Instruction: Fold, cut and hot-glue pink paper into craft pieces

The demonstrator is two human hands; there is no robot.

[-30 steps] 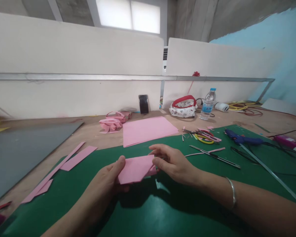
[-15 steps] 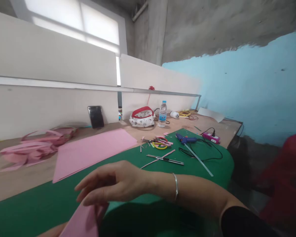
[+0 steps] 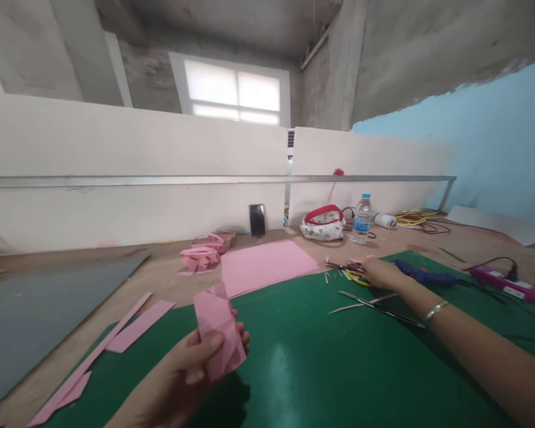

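Observation:
My left hand (image 3: 191, 368) is closed on a folded pink paper piece (image 3: 217, 330) and holds it upright above the green cutting mat (image 3: 321, 368). My right hand (image 3: 381, 273) is stretched out to the far right of the mat, resting at the scissors with yellow and pink handles (image 3: 354, 273). Its fingers are mostly hidden behind the hand, so I cannot tell whether they grip anything. A silver bracelet sits on that wrist.
A pink paper sheet (image 3: 265, 266) lies beyond the mat, pink strips (image 3: 134, 318) at the left, crumpled pink pieces (image 3: 207, 252) behind. A craft knife (image 3: 383, 309), blue glue gun (image 3: 423, 275), power strip (image 3: 503, 284), water bottle (image 3: 362, 219), pouch (image 3: 323, 223) and phone (image 3: 257, 220) stand around.
My right hand let go of the pink piece and reached out right to the scissors. My left hand now holds the piece alone, turned upright. The camera swung back left.

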